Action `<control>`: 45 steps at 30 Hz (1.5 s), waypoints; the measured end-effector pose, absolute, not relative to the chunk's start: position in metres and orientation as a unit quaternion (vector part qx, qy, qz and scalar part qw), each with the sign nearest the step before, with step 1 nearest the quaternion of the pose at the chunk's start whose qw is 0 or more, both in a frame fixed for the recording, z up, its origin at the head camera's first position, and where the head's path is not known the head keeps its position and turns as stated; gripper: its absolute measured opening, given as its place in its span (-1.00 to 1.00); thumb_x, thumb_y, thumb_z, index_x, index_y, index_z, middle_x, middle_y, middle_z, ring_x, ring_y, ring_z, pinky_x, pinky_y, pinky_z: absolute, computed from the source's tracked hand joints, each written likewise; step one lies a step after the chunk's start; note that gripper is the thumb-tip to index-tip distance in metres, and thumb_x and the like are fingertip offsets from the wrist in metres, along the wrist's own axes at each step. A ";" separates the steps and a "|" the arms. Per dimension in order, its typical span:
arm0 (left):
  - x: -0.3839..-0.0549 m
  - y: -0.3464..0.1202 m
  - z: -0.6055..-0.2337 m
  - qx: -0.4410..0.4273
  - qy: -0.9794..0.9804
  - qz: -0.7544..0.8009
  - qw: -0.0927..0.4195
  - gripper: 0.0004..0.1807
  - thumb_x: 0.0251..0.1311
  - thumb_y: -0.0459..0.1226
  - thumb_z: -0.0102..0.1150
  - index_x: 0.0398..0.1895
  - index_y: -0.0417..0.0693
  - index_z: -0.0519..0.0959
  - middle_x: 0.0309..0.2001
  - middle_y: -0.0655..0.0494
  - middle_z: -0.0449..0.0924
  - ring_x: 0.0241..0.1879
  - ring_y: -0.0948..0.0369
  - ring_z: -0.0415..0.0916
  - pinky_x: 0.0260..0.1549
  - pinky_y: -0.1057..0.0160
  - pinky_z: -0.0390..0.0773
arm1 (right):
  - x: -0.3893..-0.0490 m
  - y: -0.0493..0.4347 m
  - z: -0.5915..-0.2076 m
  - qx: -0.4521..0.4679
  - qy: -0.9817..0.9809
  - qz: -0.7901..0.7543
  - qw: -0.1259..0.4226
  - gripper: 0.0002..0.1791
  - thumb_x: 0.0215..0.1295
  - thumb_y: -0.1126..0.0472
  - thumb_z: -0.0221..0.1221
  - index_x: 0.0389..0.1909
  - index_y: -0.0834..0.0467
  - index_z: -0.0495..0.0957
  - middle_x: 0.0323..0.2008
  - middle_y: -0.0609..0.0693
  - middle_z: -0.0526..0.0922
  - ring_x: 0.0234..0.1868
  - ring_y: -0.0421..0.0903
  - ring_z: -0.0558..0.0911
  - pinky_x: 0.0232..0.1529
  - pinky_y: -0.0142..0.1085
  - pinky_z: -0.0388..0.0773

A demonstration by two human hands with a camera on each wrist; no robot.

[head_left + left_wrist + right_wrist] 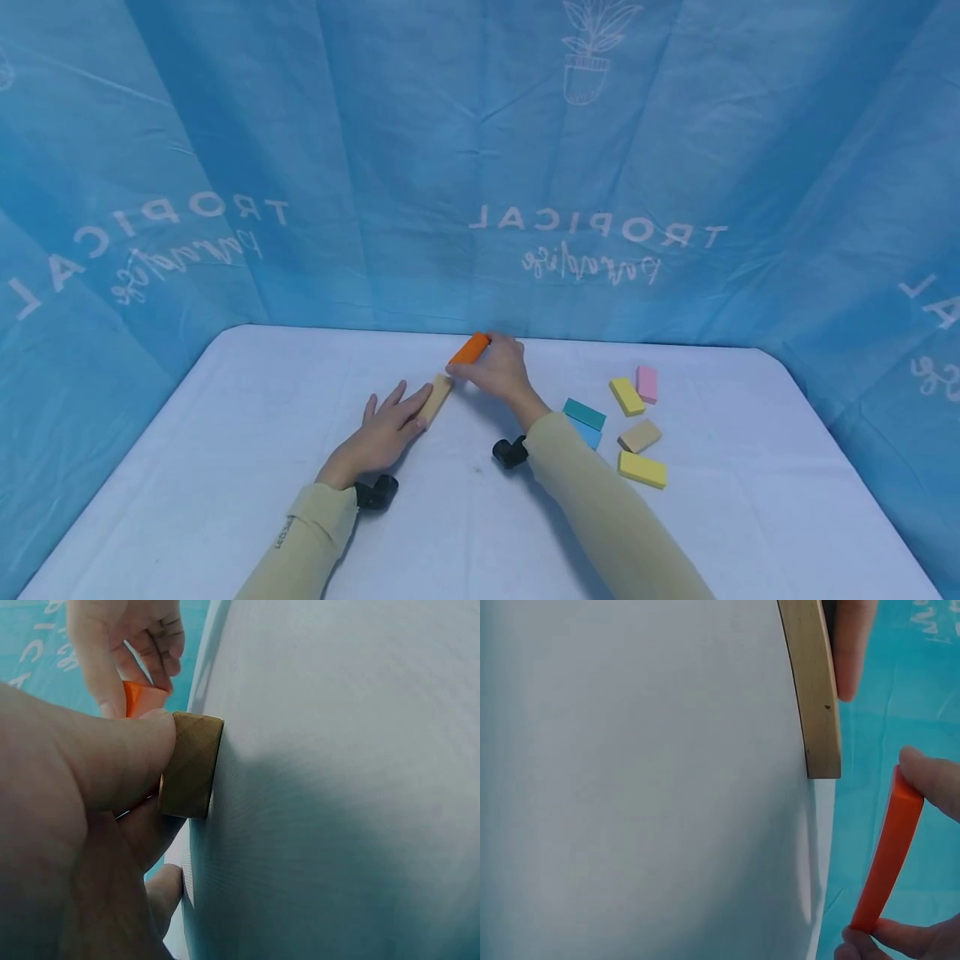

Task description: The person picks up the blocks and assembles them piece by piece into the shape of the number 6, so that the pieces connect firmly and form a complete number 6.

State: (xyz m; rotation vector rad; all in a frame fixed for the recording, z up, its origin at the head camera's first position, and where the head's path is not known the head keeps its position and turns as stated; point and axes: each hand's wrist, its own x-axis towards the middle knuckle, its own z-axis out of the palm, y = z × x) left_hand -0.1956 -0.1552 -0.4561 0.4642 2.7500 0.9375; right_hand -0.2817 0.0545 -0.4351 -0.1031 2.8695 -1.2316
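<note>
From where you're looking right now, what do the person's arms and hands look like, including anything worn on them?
The left sleeve and right sleeve are long and khaki-beige; the left one carries small dark lettering. Each ends by a black wrist-worn device: left device, right device. The left hand and right hand wear no gloves.

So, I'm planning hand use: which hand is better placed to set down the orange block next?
Probably the right hand: it pinches the orange block above the table, while the left hand grips a wooden block.
</note>
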 end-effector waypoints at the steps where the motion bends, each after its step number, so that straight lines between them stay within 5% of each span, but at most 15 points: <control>1: -0.196 -0.155 -0.456 0.157 0.930 0.318 0.099 -0.36 0.58 -0.10 -0.13 0.59 -0.11 0.07 0.55 -0.15 0.08 0.57 -0.19 -0.30 0.40 -0.35 -0.53 | -0.283 0.053 -0.435 -0.034 0.921 -0.387 0.006 0.00 0.03 -0.19 0.46 0.37 0.31 0.35 0.25 0.21 0.48 0.22 0.16 0.37 0.18 -0.03 0.49; 21: -0.195 -0.154 -0.454 0.148 0.932 0.316 0.097 -0.36 0.57 -0.10 -0.12 0.59 -0.10 0.08 0.54 -0.13 0.10 0.57 -0.17 -0.30 0.42 -0.33 -0.52 | -0.294 0.036 -0.446 -0.016 0.952 -0.305 -0.005 -0.02 -0.05 -0.31 0.46 0.20 0.33 0.44 -0.02 0.16 0.53 0.01 0.11 0.43 -0.03 -0.11 0.51; 45: -0.193 -0.154 -0.453 0.156 0.931 0.316 0.096 -0.37 0.58 -0.12 -0.13 0.59 -0.14 0.07 0.54 -0.16 0.09 0.56 -0.21 -0.29 0.41 -0.35 -0.51 | -0.291 0.035 -0.441 -0.003 0.966 -0.255 0.026 0.10 0.03 -0.36 0.39 0.34 0.38 0.31 0.14 0.26 0.41 0.10 0.17 0.38 0.09 0.01 0.49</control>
